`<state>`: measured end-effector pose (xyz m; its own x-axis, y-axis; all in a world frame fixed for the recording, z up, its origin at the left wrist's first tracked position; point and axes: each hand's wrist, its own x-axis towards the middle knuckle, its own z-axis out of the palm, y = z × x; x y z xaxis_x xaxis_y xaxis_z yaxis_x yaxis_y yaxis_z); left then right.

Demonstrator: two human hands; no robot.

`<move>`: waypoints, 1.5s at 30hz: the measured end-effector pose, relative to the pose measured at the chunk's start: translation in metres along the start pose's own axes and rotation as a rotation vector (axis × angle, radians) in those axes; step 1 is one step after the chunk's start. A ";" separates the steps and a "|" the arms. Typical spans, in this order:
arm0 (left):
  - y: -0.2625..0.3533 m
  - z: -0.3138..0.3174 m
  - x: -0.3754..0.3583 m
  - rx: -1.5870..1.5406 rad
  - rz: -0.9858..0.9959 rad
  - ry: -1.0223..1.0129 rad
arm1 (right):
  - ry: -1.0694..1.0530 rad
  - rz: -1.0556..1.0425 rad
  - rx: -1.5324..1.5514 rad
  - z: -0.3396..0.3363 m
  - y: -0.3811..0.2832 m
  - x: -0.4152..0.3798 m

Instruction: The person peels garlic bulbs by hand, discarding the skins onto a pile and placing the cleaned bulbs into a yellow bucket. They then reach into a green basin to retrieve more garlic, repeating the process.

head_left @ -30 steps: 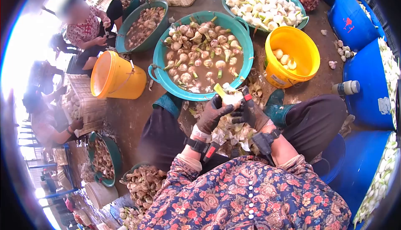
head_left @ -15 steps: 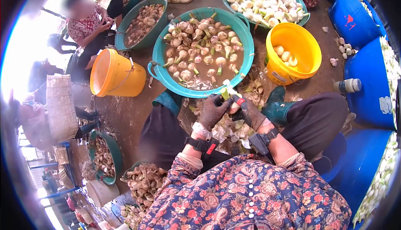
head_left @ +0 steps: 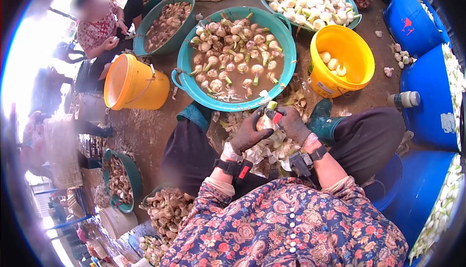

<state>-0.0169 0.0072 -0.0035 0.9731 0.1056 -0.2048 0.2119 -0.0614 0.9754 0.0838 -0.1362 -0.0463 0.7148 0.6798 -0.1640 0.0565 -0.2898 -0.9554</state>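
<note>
Both my hands wear dark, wet-looking gloves and meet just below the near rim of a teal basin (head_left: 183,80). My left hand (head_left: 250,132) is closed round a whitish garlic bulb (head_left: 265,123), its thumb across the near side. The cut green stem (head_left: 271,105) points up toward the basin. From the other side, my right hand (head_left: 292,125) has its bent fingers closed against the bulb. A small red piece (head_left: 277,117) shows at its index finger. Unpeeled bulbs (head_left: 235,41) float in the basin's muddy water. Loose pale skins (head_left: 272,151) lie below my hands.
A yellow bucket (head_left: 361,53) with a few peeled bulbs stands right of the basin, another yellow bucket (head_left: 158,90) left. Behind is a tub of white garlic (head_left: 308,2). Blue barrels (head_left: 424,107) line the right. A person (head_left: 99,34) sits back left; another carries a white crate (head_left: 63,150).
The bulb has turned so its stem stands straighter, and my left thumb now lies across it. At far left the person with the crate has shifted; the seated person's hands have moved apart.
</note>
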 end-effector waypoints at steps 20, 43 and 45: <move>-0.003 0.010 0.005 -0.057 -0.002 0.229 | -0.445 0.533 1.109 0.001 0.031 0.004; -0.053 -0.012 -0.009 -0.552 -0.136 0.350 | -0.054 -0.113 0.427 -0.010 -0.006 -0.002; -0.039 -0.019 -0.010 -0.613 -0.259 0.397 | 0.057 -0.340 -0.091 -0.009 -0.011 -0.003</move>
<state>-0.0363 0.0272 -0.0378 0.7695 0.3962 -0.5008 0.2280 0.5622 0.7950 0.0869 -0.1409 -0.0330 0.6820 0.7098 0.1762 0.3577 -0.1135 -0.9269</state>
